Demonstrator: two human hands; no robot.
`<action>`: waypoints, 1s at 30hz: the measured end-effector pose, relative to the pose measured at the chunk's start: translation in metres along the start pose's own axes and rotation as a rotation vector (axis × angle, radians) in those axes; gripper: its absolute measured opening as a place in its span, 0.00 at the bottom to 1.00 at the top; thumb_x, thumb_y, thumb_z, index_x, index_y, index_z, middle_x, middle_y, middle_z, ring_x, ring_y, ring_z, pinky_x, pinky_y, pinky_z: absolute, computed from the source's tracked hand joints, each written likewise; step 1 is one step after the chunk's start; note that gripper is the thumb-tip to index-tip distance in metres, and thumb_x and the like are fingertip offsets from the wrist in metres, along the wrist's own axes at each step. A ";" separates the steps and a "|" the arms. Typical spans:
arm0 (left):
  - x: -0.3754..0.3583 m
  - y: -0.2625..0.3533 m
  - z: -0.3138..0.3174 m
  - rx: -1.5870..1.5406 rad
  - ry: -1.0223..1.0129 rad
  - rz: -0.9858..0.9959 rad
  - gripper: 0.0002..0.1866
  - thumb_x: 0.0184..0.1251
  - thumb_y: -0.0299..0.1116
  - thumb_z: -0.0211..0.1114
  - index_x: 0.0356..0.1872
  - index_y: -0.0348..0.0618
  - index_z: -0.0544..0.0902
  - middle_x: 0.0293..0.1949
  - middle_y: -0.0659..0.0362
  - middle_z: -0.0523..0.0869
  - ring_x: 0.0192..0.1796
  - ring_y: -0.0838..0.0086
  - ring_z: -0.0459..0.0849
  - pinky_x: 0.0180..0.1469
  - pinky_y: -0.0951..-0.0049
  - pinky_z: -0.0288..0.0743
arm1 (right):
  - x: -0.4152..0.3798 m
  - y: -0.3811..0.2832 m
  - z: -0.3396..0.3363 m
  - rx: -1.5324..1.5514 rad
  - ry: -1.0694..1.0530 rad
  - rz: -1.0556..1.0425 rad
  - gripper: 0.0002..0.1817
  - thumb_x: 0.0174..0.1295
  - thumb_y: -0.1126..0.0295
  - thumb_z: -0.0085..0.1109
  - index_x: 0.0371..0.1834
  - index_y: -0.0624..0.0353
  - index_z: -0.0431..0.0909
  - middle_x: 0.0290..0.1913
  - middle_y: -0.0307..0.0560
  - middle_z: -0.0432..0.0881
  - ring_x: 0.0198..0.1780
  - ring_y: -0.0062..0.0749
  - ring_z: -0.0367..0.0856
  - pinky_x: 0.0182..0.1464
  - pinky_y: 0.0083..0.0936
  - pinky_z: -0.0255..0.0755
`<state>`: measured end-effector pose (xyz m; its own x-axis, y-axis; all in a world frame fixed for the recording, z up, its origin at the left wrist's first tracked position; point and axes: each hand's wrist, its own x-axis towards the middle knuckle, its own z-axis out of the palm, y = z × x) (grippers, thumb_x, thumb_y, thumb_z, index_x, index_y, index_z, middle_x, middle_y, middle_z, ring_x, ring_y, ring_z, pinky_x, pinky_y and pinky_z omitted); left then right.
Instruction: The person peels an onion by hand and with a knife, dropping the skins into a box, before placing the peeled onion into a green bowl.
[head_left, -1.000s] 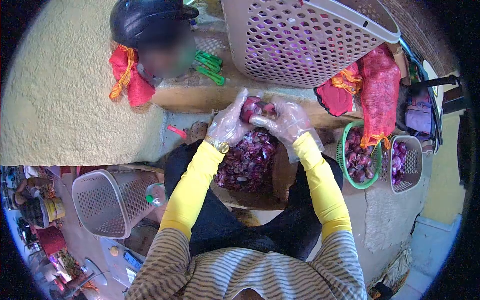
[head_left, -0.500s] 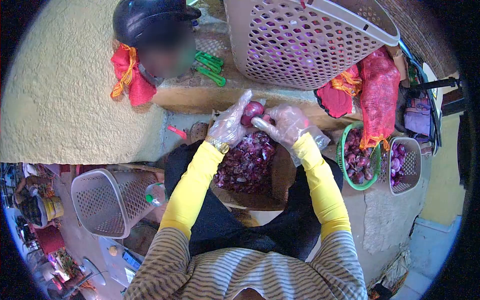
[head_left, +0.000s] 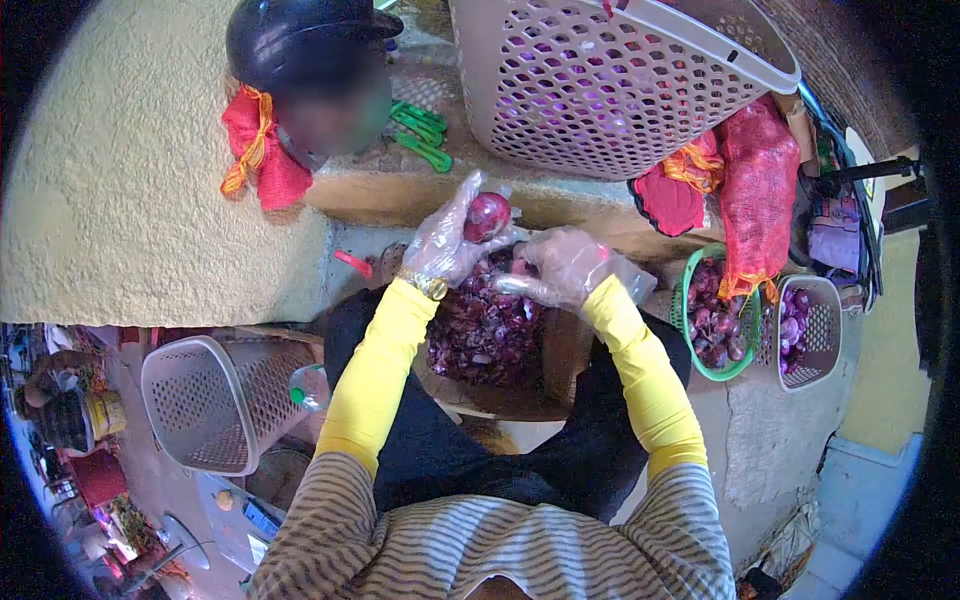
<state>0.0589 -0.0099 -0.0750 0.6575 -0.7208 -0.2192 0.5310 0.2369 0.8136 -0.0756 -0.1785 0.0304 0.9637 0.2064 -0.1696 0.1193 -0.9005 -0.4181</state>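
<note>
Head view showed the gloved left hand (head_left: 447, 243) had lifted the red onion (head_left: 487, 215), gripping it alone, while the right hand (head_left: 560, 268) dropped away half-curled over the peel pile (head_left: 485, 330), likely shedding skin.

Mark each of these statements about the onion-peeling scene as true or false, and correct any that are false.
1. The left hand holds a red onion. True.
2. Both hands are bare. False: the left hand and the right hand both wear clear plastic gloves.
3. A pile of onion skins lies below the hands. True.
4. The green basket is empty. False: it holds red onions.
5. The right hand grips the onion too. False: it is apart from the onion, lower down over the skins.
</note>
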 end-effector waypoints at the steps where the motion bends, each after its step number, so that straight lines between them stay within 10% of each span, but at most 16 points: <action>1: -0.001 0.000 0.000 -0.017 0.001 0.016 0.43 0.63 0.41 0.77 0.75 0.45 0.62 0.53 0.49 0.88 0.52 0.56 0.88 0.59 0.55 0.80 | -0.001 0.000 0.001 0.019 0.054 0.016 0.30 0.67 0.34 0.52 0.37 0.50 0.88 0.34 0.57 0.87 0.39 0.56 0.87 0.44 0.51 0.78; 12: -0.024 0.054 0.039 -0.663 0.243 -0.114 0.27 0.78 0.43 0.61 0.69 0.41 0.65 0.63 0.43 0.76 0.65 0.43 0.75 0.67 0.31 0.73 | -0.001 -0.002 -0.009 0.106 0.177 0.032 0.27 0.74 0.43 0.45 0.44 0.53 0.87 0.35 0.61 0.87 0.41 0.59 0.86 0.47 0.53 0.78; 20: -0.027 0.049 0.031 -0.716 0.071 -0.210 0.28 0.79 0.46 0.60 0.68 0.36 0.67 0.64 0.40 0.76 0.67 0.44 0.75 0.70 0.36 0.72 | -0.001 -0.004 -0.011 0.117 0.183 0.161 0.38 0.44 0.25 0.69 0.28 0.54 0.86 0.29 0.55 0.86 0.34 0.52 0.87 0.42 0.45 0.79; 28: -0.023 0.033 0.049 -0.051 -0.035 -0.065 0.29 0.78 0.54 0.58 0.62 0.36 0.77 0.58 0.46 0.83 0.59 0.58 0.84 0.66 0.51 0.79 | -0.001 0.005 -0.017 0.171 0.445 0.191 0.33 0.41 0.31 0.77 0.26 0.52 0.83 0.24 0.50 0.83 0.28 0.50 0.84 0.34 0.41 0.77; 30: -0.027 0.034 0.051 -0.405 -0.031 -0.266 0.29 0.78 0.54 0.59 0.62 0.36 0.77 0.55 0.49 0.85 0.57 0.60 0.85 0.63 0.51 0.81 | 0.000 0.009 -0.014 0.114 0.465 0.175 0.33 0.41 0.31 0.76 0.25 0.53 0.82 0.24 0.50 0.83 0.29 0.49 0.85 0.35 0.42 0.77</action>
<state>0.0320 -0.0162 -0.0142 0.4577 -0.8083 -0.3703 0.8479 0.2715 0.4553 -0.0713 -0.1919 0.0395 0.9743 -0.1595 0.1589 -0.0551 -0.8533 -0.5185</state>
